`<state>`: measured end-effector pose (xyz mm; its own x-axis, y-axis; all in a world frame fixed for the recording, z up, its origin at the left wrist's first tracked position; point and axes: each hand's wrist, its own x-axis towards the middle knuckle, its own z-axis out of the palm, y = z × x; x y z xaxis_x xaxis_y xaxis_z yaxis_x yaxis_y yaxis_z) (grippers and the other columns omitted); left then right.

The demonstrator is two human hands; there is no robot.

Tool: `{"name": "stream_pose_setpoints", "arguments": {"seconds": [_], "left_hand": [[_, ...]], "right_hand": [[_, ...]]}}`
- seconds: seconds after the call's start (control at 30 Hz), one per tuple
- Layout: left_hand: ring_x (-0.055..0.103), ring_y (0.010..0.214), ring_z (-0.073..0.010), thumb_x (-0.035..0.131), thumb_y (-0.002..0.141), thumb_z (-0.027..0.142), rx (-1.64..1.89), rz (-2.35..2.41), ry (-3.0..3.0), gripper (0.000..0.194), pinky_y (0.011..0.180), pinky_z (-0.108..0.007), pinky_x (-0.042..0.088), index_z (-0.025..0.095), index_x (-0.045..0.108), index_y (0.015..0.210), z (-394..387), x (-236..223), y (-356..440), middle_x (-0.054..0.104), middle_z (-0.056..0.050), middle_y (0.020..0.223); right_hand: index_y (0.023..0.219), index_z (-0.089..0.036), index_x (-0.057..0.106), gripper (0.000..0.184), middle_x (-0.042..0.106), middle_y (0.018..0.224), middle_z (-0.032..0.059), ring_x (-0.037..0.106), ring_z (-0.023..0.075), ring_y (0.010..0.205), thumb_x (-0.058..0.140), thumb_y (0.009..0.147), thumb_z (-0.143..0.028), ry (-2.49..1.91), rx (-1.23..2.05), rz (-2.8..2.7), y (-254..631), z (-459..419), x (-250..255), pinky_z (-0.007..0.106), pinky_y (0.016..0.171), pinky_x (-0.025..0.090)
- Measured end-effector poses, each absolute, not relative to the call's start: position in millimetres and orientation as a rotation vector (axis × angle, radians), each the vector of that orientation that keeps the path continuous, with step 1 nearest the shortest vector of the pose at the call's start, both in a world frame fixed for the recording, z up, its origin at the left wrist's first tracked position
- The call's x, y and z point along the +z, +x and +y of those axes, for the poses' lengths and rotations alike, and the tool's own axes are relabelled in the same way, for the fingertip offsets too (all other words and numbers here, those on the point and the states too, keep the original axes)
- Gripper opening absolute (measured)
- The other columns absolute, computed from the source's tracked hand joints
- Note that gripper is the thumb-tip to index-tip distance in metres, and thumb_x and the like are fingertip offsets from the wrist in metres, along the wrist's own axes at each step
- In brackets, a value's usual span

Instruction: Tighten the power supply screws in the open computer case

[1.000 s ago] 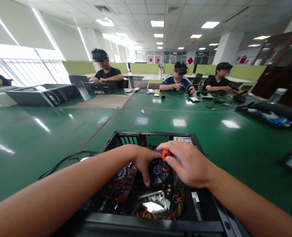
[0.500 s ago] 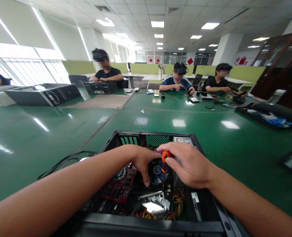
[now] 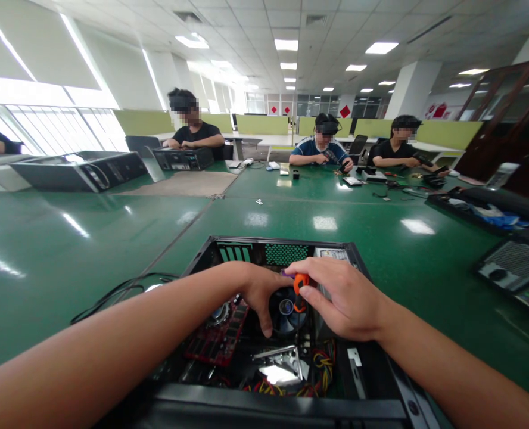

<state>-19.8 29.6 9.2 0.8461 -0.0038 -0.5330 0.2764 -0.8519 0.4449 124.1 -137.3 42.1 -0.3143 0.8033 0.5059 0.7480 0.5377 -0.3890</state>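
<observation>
A screwdriver [image 3: 299,286] with a bulbous orange-and-black handle is held roughly upright by the right hand [image 3: 342,298], above the right side of a round, dark-bladed fan [image 3: 286,307]. The left hand [image 3: 260,289] is spread in an arch along the fan's left edge; whether anything is gripped by it cannot be told. Both are framed by a black, box-shaped computer case [image 3: 273,408], in which a red circuit board [image 3: 217,342] is seen at left, with shiny bent metal [image 3: 279,374] and coloured wires [image 3: 322,363] nearer. The case is supported by a glossy green table [image 3: 125,250].
</observation>
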Motion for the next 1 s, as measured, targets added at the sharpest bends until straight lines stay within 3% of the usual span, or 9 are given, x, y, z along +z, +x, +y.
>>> {"name": "stream_pose_setpoints", "arguments": {"seconds": [0.1,0.3,0.47,0.6,0.87,1.0], "left_hand": [[0.038,0.125,-0.0327,0.079,0.040,0.051,-0.722,0.210,2.502,0.121,0.105,-0.042,0.030,0.021,0.020,0.141,29.4,9.3,-19.2,0.045,-0.008,0.135],[0.052,0.112,-0.0285,0.080,0.041,0.045,-0.735,0.157,2.433,0.106,0.098,-0.037,0.039,0.025,0.032,0.134,27.8,9.0,-17.9,0.057,-0.004,0.122],[0.043,0.121,-0.0317,0.080,0.039,0.050,-0.680,0.172,2.460,0.112,0.103,-0.042,0.033,0.024,0.029,0.136,28.5,8.4,-18.2,0.048,-0.006,0.132],[0.045,0.119,-0.0297,0.080,0.041,0.049,-0.682,0.173,2.442,0.108,0.103,-0.041,0.032,0.026,0.032,0.135,27.7,10.6,-18.6,0.050,-0.004,0.130],[0.050,0.115,-0.0299,0.079,0.041,0.051,-0.730,0.211,2.490,0.087,0.100,-0.040,0.036,0.025,0.051,0.119,24.7,14.5,-17.9,0.059,-0.003,0.119],[0.045,0.119,-0.0317,0.080,0.039,0.049,-0.724,0.205,2.498,0.083,0.102,-0.041,0.034,0.024,0.054,0.114,25.3,13.7,-17.8,0.055,-0.003,0.124]], "right_hand": [[0.112,-0.017,0.054,0.031,0.065,0.106,0.0065,0.059,0.0187,0.096,0.053,0.082,-0.020,-1.251,0.084,-2.111,123.1,-137.8,41.6,0.033,0.085,0.043],[0.099,-0.020,0.060,0.026,0.068,0.082,0.0015,0.059,0.0174,0.070,0.059,0.079,-0.037,-1.265,0.052,-2.113,121.6,-136.4,39.1,0.033,0.068,0.042],[0.108,-0.019,0.058,0.028,0.068,0.103,0.0055,0.062,0.0185,0.088,0.053,0.082,-0.025,-1.232,0.066,-2.116,123.8,-137.3,39.7,0.033,0.078,0.044],[0.109,-0.018,0.058,0.031,0.068,0.102,0.0053,0.062,0.0179,0.091,0.049,0.078,-0.017,-1.205,0.087,-2.134,125.0,-139.1,41.2,0.034,0.081,0.045],[0.101,-0.020,0.063,0.025,0.071,0.094,0.0042,0.064,0.0178,0.083,0.057,0.081,-0.034,-1.238,0.035,-2.091,123.0,-135.4,36.9,0.033,0.076,0.045],[0.102,-0.022,0.062,0.023,0.070,0.097,0.0032,0.064,0.0173,0.087,0.056,0.081,-0.028,-1.243,0.037,-2.095,123.0,-137.0,37.8,0.032,0.079,0.045]]}}
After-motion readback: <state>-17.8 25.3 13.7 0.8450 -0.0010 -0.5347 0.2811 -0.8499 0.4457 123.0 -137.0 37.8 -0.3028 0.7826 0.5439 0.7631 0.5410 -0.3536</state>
